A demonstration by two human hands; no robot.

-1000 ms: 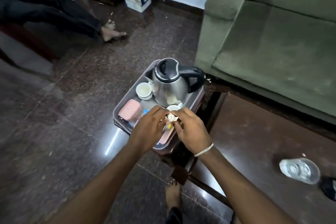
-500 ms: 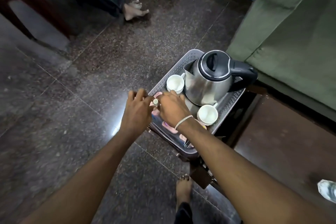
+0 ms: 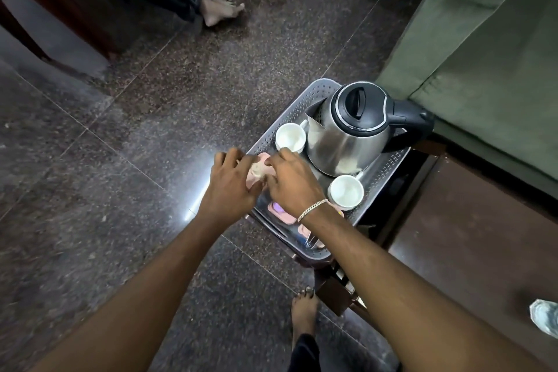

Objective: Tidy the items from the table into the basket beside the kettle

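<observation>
Both hands down at the near-left corner of the grey perforated plastic basket (image 3: 305, 96), right beside the stainless steel electric kettle with the black lid and handle (image 3: 350, 136). Left hand (image 3: 229, 187) and right hand (image 3: 294, 183) drawn close together, fingertips pinched from either side on a small pale cream-coloured object (image 3: 258, 169); too blurred to name. Held just above a pink flat rectangular case (image 3: 252, 183) lying in that corner. Hard to say whether touching it.

Already inside: one white ceramic cup (image 3: 290, 136) tucked against the kettle's spout side, a second white ceramic cup (image 3: 345, 192) at the near side, plus a pink flat thing with a purple patch (image 3: 279, 210) under the right wrist. More small bits along the near rim, unclear.

Progress, as a judgement: well along, most pieces apparently gathered. Left to do: lower and release the small pale object. Off at the far right edge, a clear crumpled plastic item (image 3: 545, 317) on the dark brown wooden table (image 3: 483, 244), well apart from the basket, possibly one more to fetch.
</observation>
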